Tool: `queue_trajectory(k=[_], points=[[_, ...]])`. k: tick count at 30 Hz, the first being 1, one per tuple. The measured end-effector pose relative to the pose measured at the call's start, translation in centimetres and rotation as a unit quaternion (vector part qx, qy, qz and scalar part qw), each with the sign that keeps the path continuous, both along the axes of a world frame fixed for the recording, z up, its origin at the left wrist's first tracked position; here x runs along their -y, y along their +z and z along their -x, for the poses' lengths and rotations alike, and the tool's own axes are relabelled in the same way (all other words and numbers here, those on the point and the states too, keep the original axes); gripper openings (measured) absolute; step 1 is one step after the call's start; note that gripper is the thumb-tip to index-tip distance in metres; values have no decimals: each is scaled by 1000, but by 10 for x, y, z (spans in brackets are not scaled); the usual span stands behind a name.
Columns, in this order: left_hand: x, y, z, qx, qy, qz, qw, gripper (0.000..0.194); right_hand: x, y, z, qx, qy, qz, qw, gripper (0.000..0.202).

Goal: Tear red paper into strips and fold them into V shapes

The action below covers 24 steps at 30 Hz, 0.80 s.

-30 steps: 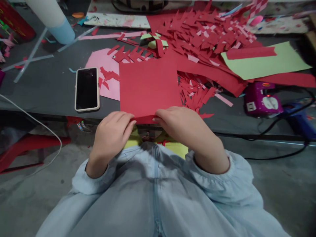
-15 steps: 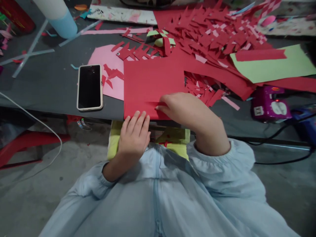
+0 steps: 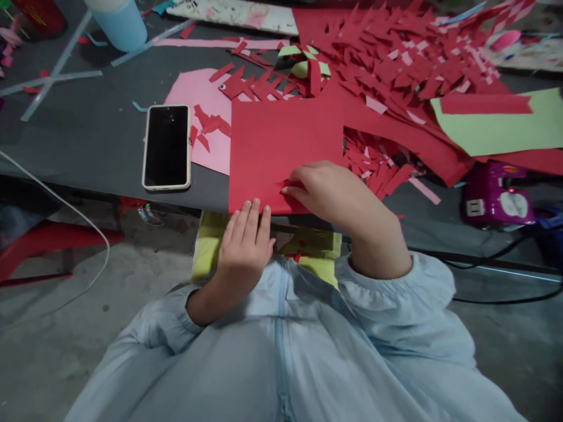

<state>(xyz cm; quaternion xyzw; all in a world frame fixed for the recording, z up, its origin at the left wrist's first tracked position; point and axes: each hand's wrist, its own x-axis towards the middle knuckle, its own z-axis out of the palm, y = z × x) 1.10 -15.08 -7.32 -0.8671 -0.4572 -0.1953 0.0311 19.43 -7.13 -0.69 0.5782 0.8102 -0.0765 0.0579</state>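
My right hand [image 3: 328, 190] pinches the near edge of the red paper sheet [image 3: 281, 146] lying at the counter [image 3: 88, 146] edge; my left hand [image 3: 246, 240] rests flat, empty. Paper looks light, floppy, crease-prone — best gripped along edges.

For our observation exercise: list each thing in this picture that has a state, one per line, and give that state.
Red sheet: flat, near edge folded up.
Phone: face up, screen dark.
Right hand: fingertips pressing the fold.
Left hand: flat, fingertips touching the sheet's edge.
Purple device: small red light lit.
Red scraps: cut, piled loosely.
Green sheet: flat, red strip across it.
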Motion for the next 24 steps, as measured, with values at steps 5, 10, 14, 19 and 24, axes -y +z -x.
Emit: queue_trajectory(k=[5,10,14,19,24], points=[[2,1,-1,-2,12,-14,1000,50,-1,-2,-1,-9,2,10,1000,27],[0,1,-1,-1,7,-12,1000,52,-2,-4,0,-6,3,0,1000,26],[-5,2,-1,19,4,5,1000,52,-4,-2,0,-1,-1,-17,1000,27],[-3,7,-2,52,-19,-51,997,41,-1,6,-2,-15,6,-19,1000,29],[5,11,-1,75,-61,-48,994,34,8,9,-3,-33,9,-7,999,32]])
